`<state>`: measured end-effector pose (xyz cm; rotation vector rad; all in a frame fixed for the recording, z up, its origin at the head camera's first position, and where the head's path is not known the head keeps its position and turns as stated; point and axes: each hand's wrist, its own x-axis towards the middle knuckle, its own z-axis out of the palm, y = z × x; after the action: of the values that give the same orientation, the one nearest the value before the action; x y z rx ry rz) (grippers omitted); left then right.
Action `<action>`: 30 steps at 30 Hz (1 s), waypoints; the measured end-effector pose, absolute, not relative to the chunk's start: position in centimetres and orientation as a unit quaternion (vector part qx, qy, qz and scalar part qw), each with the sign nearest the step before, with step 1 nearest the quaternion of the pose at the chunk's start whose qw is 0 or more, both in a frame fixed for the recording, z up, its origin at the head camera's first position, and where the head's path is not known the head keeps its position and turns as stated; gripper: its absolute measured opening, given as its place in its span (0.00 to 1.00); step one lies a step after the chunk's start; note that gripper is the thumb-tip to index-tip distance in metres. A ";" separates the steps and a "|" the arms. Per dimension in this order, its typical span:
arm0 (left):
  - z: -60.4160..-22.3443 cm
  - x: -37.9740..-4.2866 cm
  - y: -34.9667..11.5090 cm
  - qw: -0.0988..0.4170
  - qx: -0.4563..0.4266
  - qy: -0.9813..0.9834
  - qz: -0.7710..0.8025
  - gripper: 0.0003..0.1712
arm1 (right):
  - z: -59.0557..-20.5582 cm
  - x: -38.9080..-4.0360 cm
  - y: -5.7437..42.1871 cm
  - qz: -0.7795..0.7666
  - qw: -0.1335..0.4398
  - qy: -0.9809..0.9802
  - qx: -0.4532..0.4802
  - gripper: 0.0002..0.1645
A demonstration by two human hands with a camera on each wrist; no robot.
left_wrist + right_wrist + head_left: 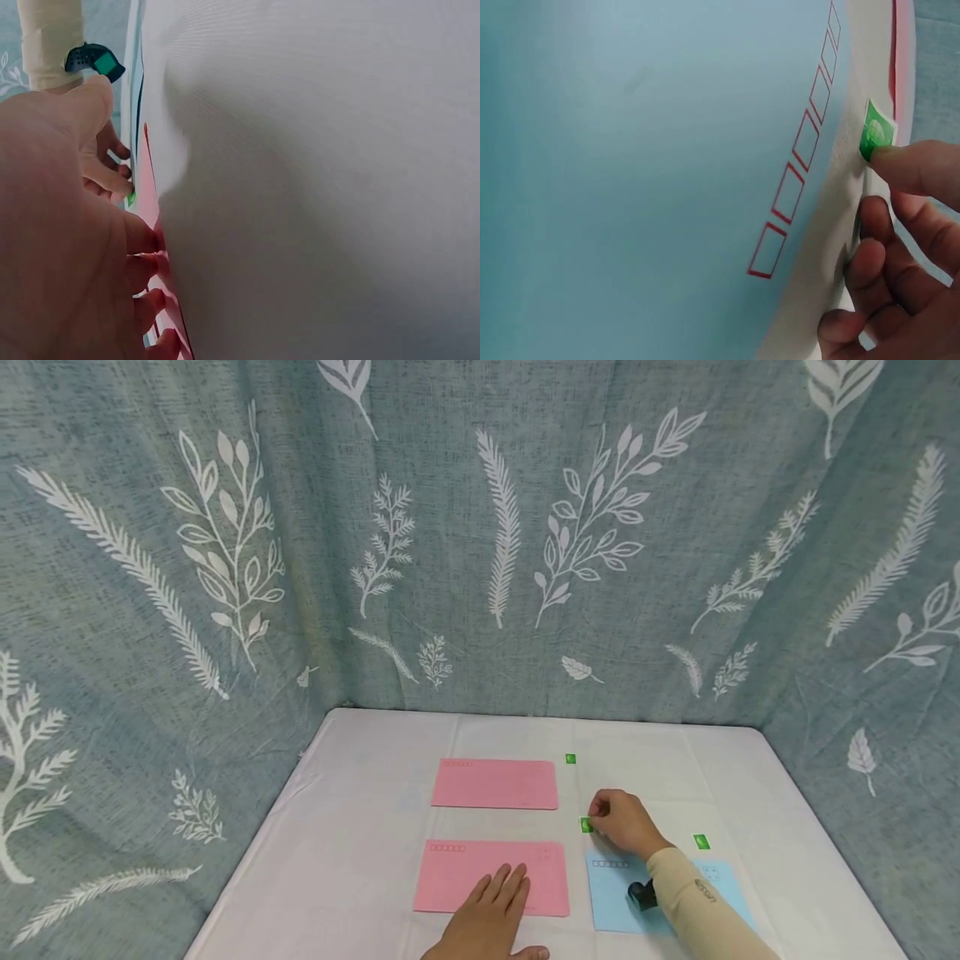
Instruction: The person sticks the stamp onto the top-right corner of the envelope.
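Observation:
My left hand (486, 917) rests with straight fingers on the near pink envelope (446, 881), over its lower middle. In the left wrist view the fingers (150, 300) lie along the pink paper. Just beyond the blue envelope (613, 902), my right hand (624, 821) pinches a small green stamp (586, 826) by one corner. The right wrist view shows the thumb on that stamp (876, 131), close over the white tablecloth, while the other fingers curl below. My right forearm crosses above the blue envelope and hides part of it.
A second pink envelope (495, 783) lies farther back. One green stamp (571, 758) sits to its right, another (701, 842) beyond the blue envelope's far edge. A leaf-patterned curtain (465, 543) surrounds the back and sides of the white-covered table (360, 827).

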<state>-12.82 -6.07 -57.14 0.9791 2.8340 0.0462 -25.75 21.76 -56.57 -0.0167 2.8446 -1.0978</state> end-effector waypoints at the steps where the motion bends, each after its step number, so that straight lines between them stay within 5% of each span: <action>1: -57.1 -12.8 -6.1 0.071 0.327 0.942 0.012 0.58 | -56.5 -25.7 21.7 -0.364 0.048 0.930 -0.005 0.09; 30: -56.8 -13.0 -5.8 0.067 0.324 0.943 0.021 0.56 | -55.5 -25.5 21.4 -0.386 0.052 0.920 -0.041 0.05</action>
<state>-12.97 -5.84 -56.83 0.9771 2.8438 0.0641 -25.54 21.45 -55.51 -0.1262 2.7984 -1.1757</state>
